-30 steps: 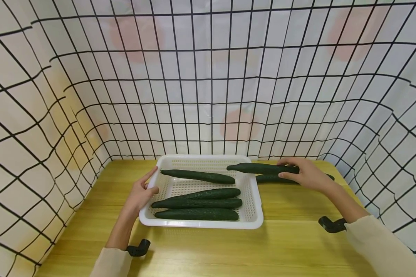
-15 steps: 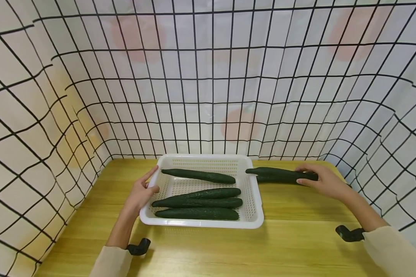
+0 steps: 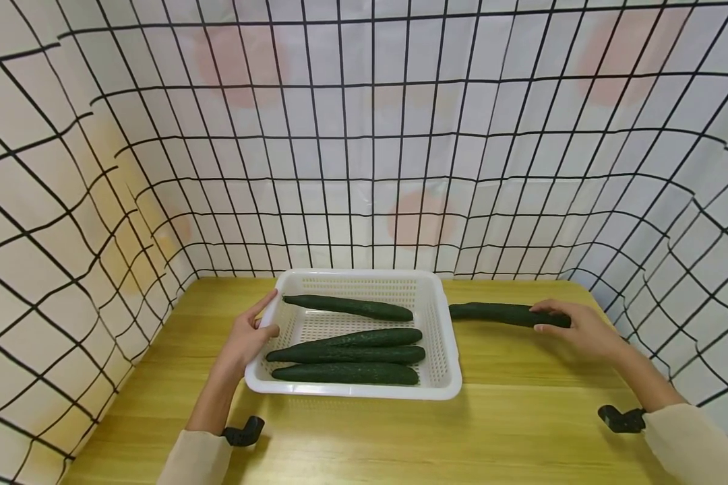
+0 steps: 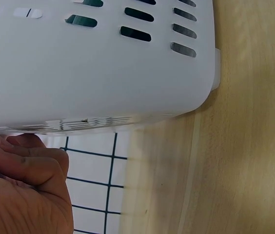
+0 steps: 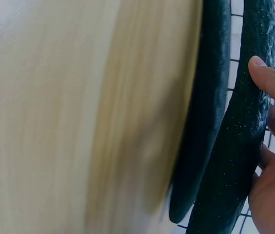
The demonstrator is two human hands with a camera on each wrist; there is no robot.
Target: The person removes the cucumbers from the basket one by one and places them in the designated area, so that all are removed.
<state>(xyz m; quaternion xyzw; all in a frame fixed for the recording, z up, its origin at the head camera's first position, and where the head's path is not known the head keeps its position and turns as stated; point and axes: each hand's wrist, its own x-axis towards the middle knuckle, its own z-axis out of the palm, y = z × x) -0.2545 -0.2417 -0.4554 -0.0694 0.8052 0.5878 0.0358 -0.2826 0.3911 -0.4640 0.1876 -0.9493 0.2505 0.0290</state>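
My left hand (image 3: 249, 340) grips the left rim of a white plastic basket (image 3: 352, 391), thumb on the inner side. In the left wrist view, the curled fingers of that hand lie against the basket's edge (image 4: 79, 83). Several dark green cucumbers lie inside, one (image 3: 347, 306) at the back and others (image 3: 346, 374) towards the front. Right of the basket, my right hand (image 3: 582, 330) holds a cucumber (image 3: 491, 313) near its right end, between thumb and fingers. The right wrist view shows this held cucumber (image 5: 230, 156) beside a second cucumber (image 5: 201, 112), which the head view does not show apart.
The wooden table (image 3: 364, 444) extends in front of the basket and to both sides. A black wire grid (image 3: 370, 178) backed by pale sheeting encloses the back and sides. Each wrist carries a black mount, the left one (image 3: 244, 431) near the table's front.
My right hand has moved right and down with the cucumber, from above the basket's right rim to beside it. The left hand and basket stay in place.
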